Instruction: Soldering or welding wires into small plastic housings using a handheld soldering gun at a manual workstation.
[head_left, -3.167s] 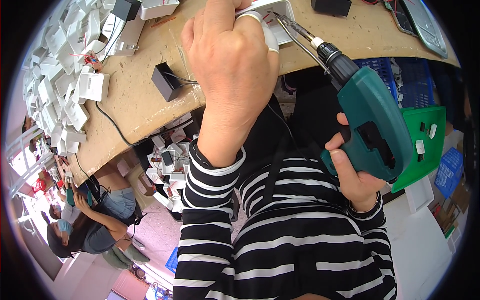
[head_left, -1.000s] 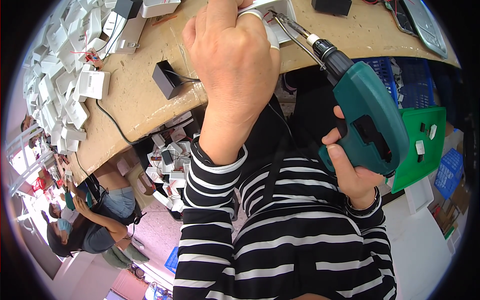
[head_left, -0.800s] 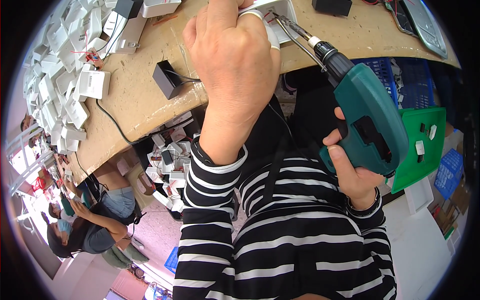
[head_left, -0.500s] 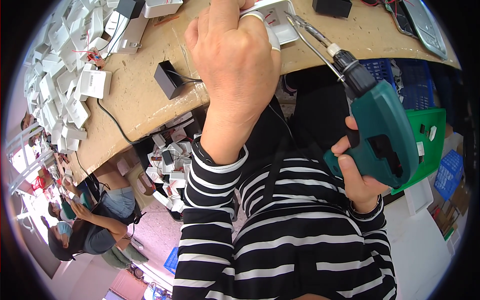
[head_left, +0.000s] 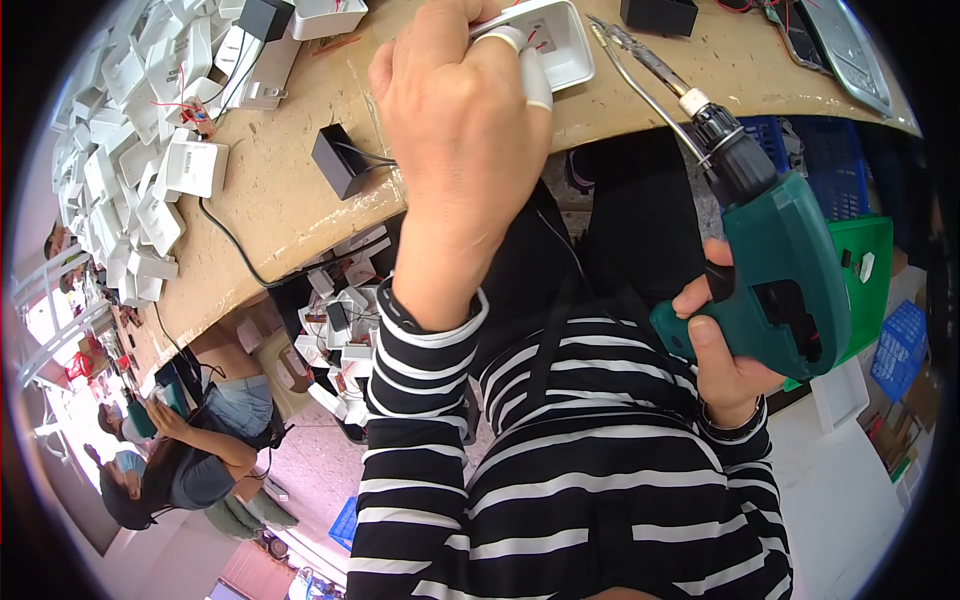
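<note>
My left hand (head_left: 462, 130), with white covers on two fingers, is closed on a white plastic plug housing (head_left: 572, 62) at the table's front edge. Inside the housing, red wire ends and metal parts show; my fingers hide its left side. In my right hand (head_left: 722, 362) is a green soldering gun (head_left: 790, 265), held by its handle with fingers round the trigger. Its tip and thin curved feed tube point up and left, just right of the housing and apart from it.
White housings (head_left: 125, 170) are heaped on the table's left. A black box (head_left: 340, 160) with a cable lies left of my wrist; another black box (head_left: 660, 14) sits beyond the tip. Below the table are a bin of white parts (head_left: 350, 345) and a green tray (head_left: 868, 270). A co-worker (head_left: 195, 450) sits left.
The soldering gun has shifted slightly right and down, its tip now farther from the housing's wall. My left hand has moved a little left, and more of the housing's inside shows.
</note>
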